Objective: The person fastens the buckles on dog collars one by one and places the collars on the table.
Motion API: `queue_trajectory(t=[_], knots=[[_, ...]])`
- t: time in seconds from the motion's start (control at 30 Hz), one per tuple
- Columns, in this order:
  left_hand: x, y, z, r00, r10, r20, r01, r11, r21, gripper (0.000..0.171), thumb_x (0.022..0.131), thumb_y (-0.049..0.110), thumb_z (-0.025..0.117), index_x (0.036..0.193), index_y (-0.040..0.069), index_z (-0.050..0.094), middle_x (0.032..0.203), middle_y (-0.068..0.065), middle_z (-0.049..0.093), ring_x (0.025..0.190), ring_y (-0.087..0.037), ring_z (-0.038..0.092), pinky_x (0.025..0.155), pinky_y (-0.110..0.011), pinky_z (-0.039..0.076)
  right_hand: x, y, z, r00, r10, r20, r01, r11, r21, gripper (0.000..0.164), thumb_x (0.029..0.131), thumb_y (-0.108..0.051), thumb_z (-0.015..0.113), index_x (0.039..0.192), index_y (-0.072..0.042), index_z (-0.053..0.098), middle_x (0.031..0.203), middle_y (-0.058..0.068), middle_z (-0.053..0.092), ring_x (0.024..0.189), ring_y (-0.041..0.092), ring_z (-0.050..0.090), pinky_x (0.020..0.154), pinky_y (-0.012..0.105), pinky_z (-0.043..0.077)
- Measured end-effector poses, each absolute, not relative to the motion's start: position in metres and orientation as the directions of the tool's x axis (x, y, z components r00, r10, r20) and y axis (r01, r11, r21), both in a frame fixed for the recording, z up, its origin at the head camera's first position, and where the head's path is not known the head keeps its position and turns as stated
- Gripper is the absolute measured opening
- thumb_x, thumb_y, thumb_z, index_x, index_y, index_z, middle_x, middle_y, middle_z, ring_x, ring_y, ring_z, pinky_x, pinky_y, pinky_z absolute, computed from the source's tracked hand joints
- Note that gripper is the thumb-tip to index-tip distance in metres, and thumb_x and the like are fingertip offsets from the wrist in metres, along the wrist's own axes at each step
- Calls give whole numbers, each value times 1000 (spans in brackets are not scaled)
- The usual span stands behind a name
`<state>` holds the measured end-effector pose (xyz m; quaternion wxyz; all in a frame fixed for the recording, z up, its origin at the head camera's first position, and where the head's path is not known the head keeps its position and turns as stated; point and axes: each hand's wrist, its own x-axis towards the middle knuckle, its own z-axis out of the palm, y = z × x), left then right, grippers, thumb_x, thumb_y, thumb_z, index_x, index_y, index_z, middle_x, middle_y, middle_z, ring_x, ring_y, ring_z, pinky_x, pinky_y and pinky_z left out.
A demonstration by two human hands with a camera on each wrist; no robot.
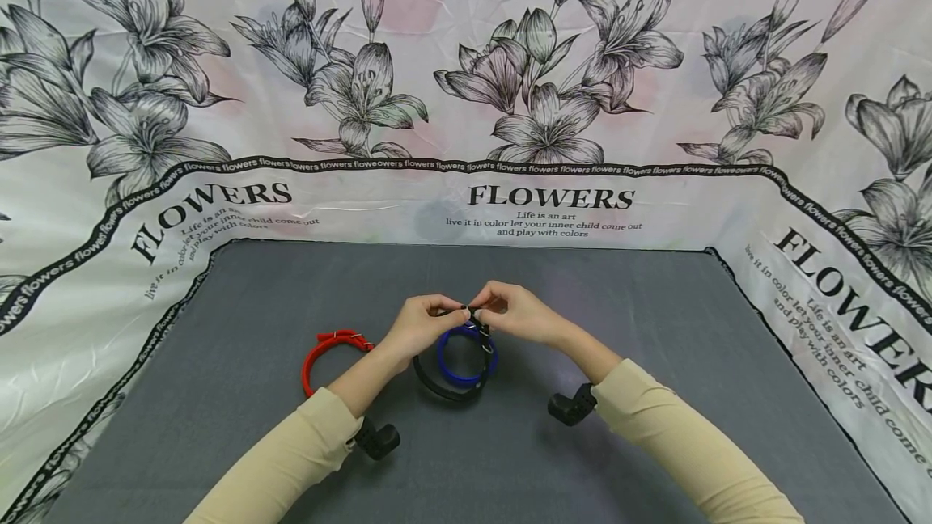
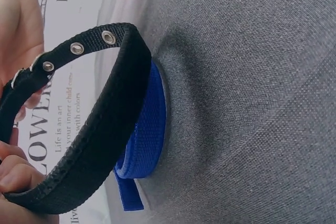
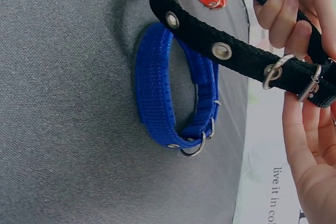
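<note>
A black collar [image 1: 451,396] with metal eyelets, a D-ring and a buckle hangs as a loop between both hands. My left hand [image 1: 421,326] pinches its strap, fingertips close to those of the right hand. With thumb and fingers, my right hand [image 1: 520,314] holds the strap at the buckle end; in the right wrist view the buckle [image 3: 311,83] lies beside the fingers. Just behind the loop, a blue collar [image 3: 153,85], fastened in a ring, rests on the grey surface. The black strap partly covers it in the left wrist view.
A red collar [image 1: 309,366] lies on the grey cloth [image 1: 619,459] to the left, partly behind the left forearm. A white flower-printed cloth [image 1: 408,204] rises at the back and sides. Black wrist cameras [image 1: 571,405] project inward below both forearms.
</note>
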<state>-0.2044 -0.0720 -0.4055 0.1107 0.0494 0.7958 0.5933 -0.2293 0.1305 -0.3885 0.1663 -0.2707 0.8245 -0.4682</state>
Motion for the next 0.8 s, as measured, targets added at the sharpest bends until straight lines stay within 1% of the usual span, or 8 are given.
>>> queue_trajectory(t=[0.07,0.13,0.27,0.43,0.5,0.6,0.67,0.8], knots=[[-205,-72,-406,-971,203,-125,-62,288,956,27,83,35,68,101,15,69,92,0,67,95,-20,59,80,-33,47,-229,132,-389,-810,-585,-42,-241,397,-886,18,94,-18,53,109,-9,57,106,8,58,93,20,60,82,44,51],[-205,-72,-406,-972,192,-137,-80,276,958,27,82,35,68,101,16,69,93,-5,66,94,-25,58,74,-30,45,-229,133,-390,-819,-571,-62,-190,371,-909,22,95,-20,51,111,-7,55,111,11,56,99,21,59,85,45,49],[-206,-71,-405,-974,171,-149,-104,245,964,27,82,35,68,101,16,69,96,-12,65,90,-33,54,65,-27,40,-228,135,-390,-827,-555,-90,-118,329,-937,26,96,-22,50,115,-4,53,118,14,52,105,24,57,88,46,47],[-206,-69,-405,-977,155,-147,-109,228,968,26,82,34,69,100,14,69,94,-12,65,86,-31,55,62,-25,40,-228,136,-392,-836,-542,-88,-99,306,-947,24,95,-21,53,111,-3,52,115,15,54,101,23,59,88,47,47],[-205,-68,-405,-977,153,-149,-112,224,968,27,82,34,69,100,13,68,95,-14,65,87,-31,55,62,-26,40,-228,136,-393,-838,-539,-85,-100,305,-947,22,94,-20,54,108,-3,53,112,14,55,98,22,60,87,48,47],[-204,-67,-405,-976,152,-158,-123,215,969,29,82,34,69,100,12,67,97,-15,65,92,-33,56,64,-26,42,-228,136,-393,-837,-541,-83,-104,307,-946,19,94,-19,54,105,-3,54,107,12,57,95,21,60,87,49,48],[-204,-66,-405,-975,152,-159,-125,210,970,30,81,35,69,100,11,67,98,-15,65,90,-33,55,63,-26,41,-228,135,-395,-835,-544,-78,-114,310,-944,17,93,-18,55,103,-4,55,105,11,58,94,20,60,86,49,48],[-203,-65,-406,-976,148,-162,-129,212,969,29,81,34,69,100,12,68,94,-10,66,84,-29,54,61,-26,40,-228,135,-398,-830,-554,-64,-130,304,-944,16,93,-19,55,101,-5,55,106,11,58,94,20,60,84,49,49]])
